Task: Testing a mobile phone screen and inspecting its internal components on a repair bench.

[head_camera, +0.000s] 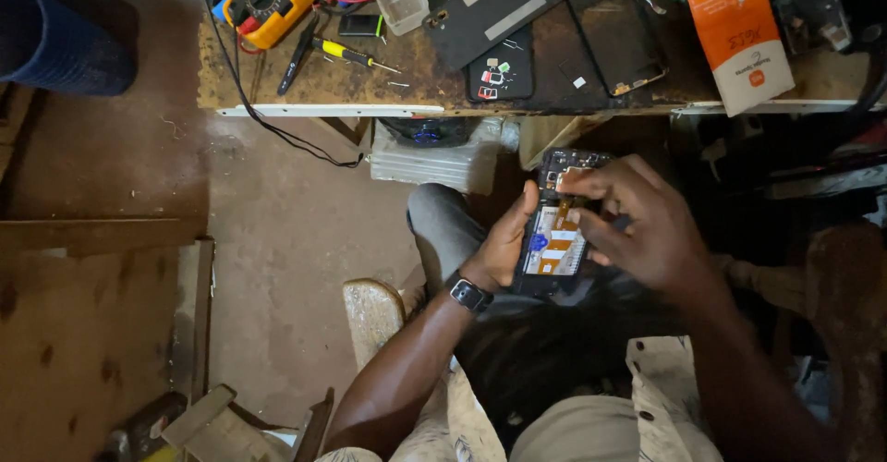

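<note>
Fingertips of your right hand (637, 226) press the opened phone (554, 240), perhaps its flex cable. Your left hand (504, 249) wraps it closed; steady it.

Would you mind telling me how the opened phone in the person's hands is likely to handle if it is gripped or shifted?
The opened phone probably stays stiff, as the left hand holds it flat by one edge. Its back is off, showing the battery and circuit board, so it is likely fragile where the right hand presses. It seems light, being held above the lap.
</note>
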